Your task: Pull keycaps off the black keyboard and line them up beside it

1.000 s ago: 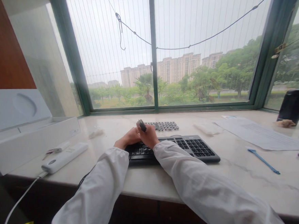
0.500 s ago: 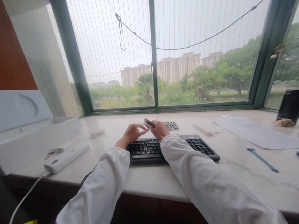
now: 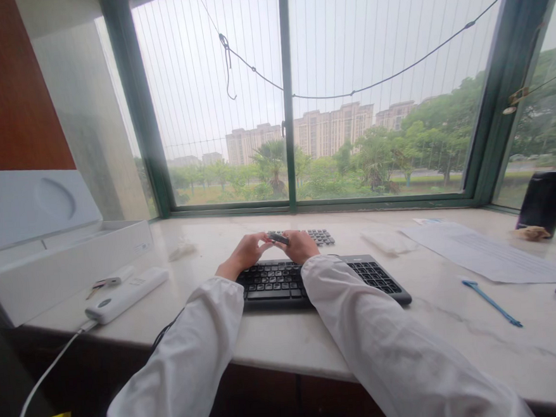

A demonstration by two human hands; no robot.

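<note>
A black keyboard (image 3: 273, 294) lies on the pale stone counter under my forearms. Over its back edge, my right hand (image 3: 301, 246) is closed around a small dark handheld tool (image 3: 279, 237), whose exact kind I cannot make out. My left hand (image 3: 245, 254) meets it from the left, thumb and fingers pinched at the tool's tip; whatever is between them is too small to name. Behind my right hand, small dark key-like pieces (image 3: 322, 237) lie in rows, partly hidden. The number pad (image 3: 372, 274) at the keyboard's right shows dark square cells.
Left stand an open white box (image 3: 72, 261), a white power strip (image 3: 126, 295) and keys (image 3: 95, 287). A clear plastic bag (image 3: 389, 241), printed sheets (image 3: 481, 251), a blue stick-like tool (image 3: 492, 303) and a dark upright object (image 3: 544, 204) are right. A window (image 3: 286, 100) rises behind.
My left fingers have closed in on the tip of the tool in my right hand. The tool has tilted flatter. The whole view has shifted slightly.
</note>
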